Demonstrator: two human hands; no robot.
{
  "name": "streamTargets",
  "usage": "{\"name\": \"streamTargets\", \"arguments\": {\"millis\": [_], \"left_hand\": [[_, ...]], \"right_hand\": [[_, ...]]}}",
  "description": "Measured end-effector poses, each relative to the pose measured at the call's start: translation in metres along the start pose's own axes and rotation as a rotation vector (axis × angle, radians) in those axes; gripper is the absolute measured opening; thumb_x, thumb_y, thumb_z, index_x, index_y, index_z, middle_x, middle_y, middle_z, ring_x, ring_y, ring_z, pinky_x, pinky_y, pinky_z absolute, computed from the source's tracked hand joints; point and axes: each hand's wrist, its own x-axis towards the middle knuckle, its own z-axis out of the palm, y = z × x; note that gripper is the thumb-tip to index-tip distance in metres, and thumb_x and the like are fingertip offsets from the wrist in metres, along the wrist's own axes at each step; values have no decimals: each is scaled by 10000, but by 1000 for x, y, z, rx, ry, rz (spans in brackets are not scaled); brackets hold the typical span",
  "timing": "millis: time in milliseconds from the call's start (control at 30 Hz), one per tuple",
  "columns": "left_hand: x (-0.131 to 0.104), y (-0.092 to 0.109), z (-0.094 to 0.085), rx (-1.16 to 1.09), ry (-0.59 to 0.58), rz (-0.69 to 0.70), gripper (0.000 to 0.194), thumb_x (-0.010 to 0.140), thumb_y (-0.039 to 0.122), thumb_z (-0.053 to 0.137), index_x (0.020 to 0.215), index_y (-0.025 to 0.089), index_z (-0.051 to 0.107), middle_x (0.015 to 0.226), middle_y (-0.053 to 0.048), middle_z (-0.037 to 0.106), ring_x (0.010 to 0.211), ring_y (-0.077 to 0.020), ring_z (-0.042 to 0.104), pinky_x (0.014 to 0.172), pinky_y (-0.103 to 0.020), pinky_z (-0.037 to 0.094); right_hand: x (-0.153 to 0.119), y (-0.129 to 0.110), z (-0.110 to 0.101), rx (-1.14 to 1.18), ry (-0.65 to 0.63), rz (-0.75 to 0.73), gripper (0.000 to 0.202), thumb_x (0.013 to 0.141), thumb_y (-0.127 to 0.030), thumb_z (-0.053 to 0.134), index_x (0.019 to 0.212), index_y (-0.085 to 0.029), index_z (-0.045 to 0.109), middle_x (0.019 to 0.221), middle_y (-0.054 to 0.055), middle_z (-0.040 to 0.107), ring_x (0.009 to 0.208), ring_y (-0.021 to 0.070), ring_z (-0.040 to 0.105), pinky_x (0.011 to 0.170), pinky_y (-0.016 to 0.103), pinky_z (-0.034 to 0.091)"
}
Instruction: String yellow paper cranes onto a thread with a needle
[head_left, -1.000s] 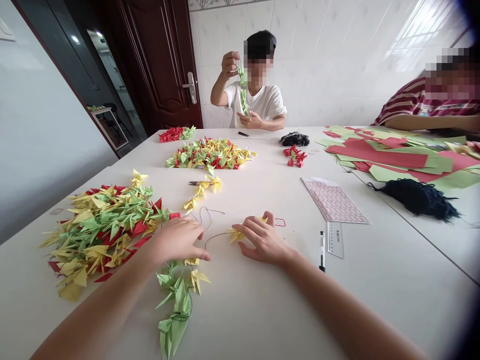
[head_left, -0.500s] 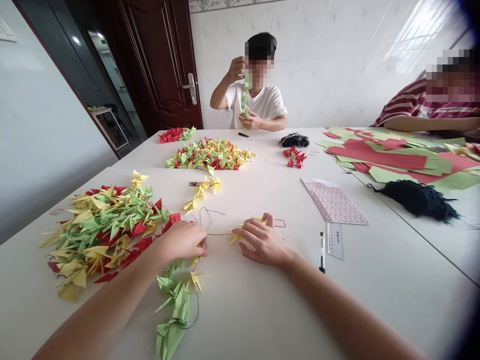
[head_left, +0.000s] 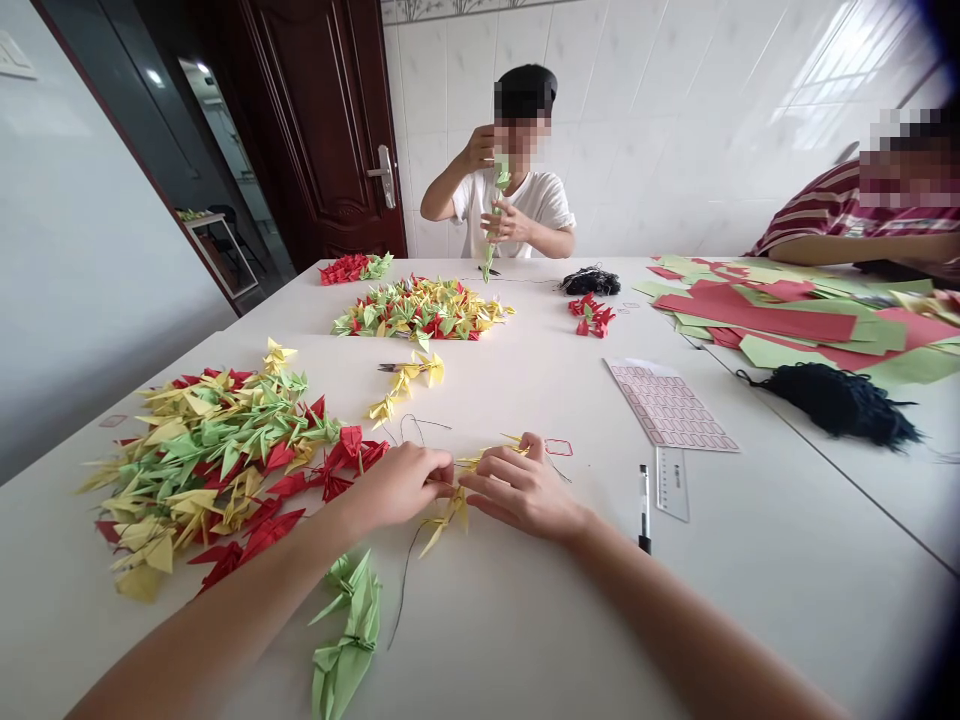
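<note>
My left hand [head_left: 411, 484] is closed in a pinch at a folded yellow paper crane [head_left: 450, 518], whose wings hang below the fingertips. Dark thread [head_left: 403, 592] trails down from that crane onto the table. Close by on the right, my right hand [head_left: 525, 484] curls its fingers over more yellow paper cranes [head_left: 471, 462], partly hidden beneath it. The fingertips of both hands almost meet. Below my left forearm lie green paper cranes [head_left: 349, 640]. Red paper cranes [head_left: 349, 455] rest just beyond my left wrist.
A big pile of mixed cranes [head_left: 217, 440] spreads at the left, with another pile [head_left: 424, 308] farther back. At the right are a ruler [head_left: 671, 485], a pen [head_left: 644, 508], a printed sheet [head_left: 667, 403], black yarn [head_left: 832, 400] and coloured paper [head_left: 772, 308]. Two people sit across.
My left hand has moved right, bringing the yellow crane up beside my right hand, which stays in place. The person opposite has lowered a string of green cranes.
</note>
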Motion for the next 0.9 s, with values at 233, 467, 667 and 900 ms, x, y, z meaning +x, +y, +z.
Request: {"name": "streamTargets", "arguments": {"millis": [233, 467, 667, 900], "left_hand": [[2, -1, 6, -38, 43, -10, 76, 803, 238, 551, 769, 210, 613, 775, 12, 700, 724, -153, 637, 613, -227, 415], [-6, 2, -1, 116, 22, -47, 197, 852, 204, 418, 995, 217, 552, 992, -44, 667, 892, -201, 618, 718, -277, 444], [-18, 8, -16, 426, -230, -143, 139, 759, 305, 583, 839, 194, 608, 873, -69, 682, 873, -277, 616, 677, -325, 425], [-10, 11, -1, 441, -309, -222, 211, 598, 354, 752, 609, 201, 608, 657, -26, 661, 700, -252, 637, 546, -273, 375]], "right_hand": [[2, -4, 2, -21, -25, 8, 149, 945, -209, 490, 1009, -222, 624, 780, 2, 633, 745, 123, 545, 710, 336, 219], [3, -2, 2, 24, 43, 27, 93, 920, -181, 526, 886, -199, 610, 770, -14, 647, 749, 115, 560, 713, 337, 225], [0, 1, 5, -5, 12, 71, 87, 912, -184, 531, 898, -212, 612, 770, -5, 648, 804, 139, 572, 721, 345, 224], [0, 0, 6, 16, 74, 83, 78, 908, -174, 536, 906, -210, 605, 759, -4, 662, 777, 134, 573, 732, 348, 237]]}}
